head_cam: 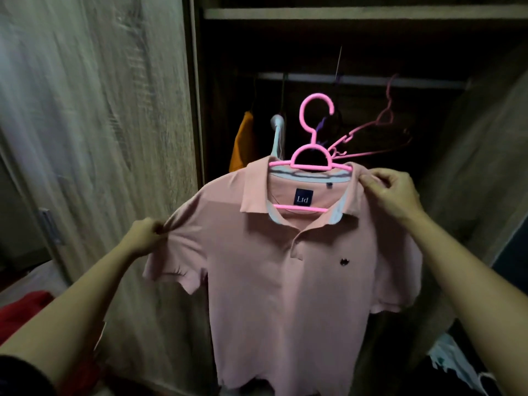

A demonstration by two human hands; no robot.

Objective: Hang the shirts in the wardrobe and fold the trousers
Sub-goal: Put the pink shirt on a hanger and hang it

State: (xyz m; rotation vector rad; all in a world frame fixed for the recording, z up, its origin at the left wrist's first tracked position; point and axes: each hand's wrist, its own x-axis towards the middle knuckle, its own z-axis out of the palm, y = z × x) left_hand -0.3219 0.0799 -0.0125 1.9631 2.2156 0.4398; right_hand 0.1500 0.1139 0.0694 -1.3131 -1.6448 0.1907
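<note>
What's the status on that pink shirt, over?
Left hand pinches shirt at shoulder, right hand near collar. Shirt on hanger, not yet on rail. Spare hangers behind.

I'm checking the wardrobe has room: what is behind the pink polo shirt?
Past the pink polo shirt, an orange garment, a pale-blue item and an empty pink hanger hang from the metal rail. The shirt covers whatever is lower in the wardrobe.

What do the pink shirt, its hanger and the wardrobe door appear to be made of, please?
The pink shirt: matte knit fabric, likely cotton; it drapes and puckers where held. The hanger: smooth moulded plastic, uniformly pink, slightly glossy. The wardrobe door: matte wood-grain board, possibly laminate.
</note>
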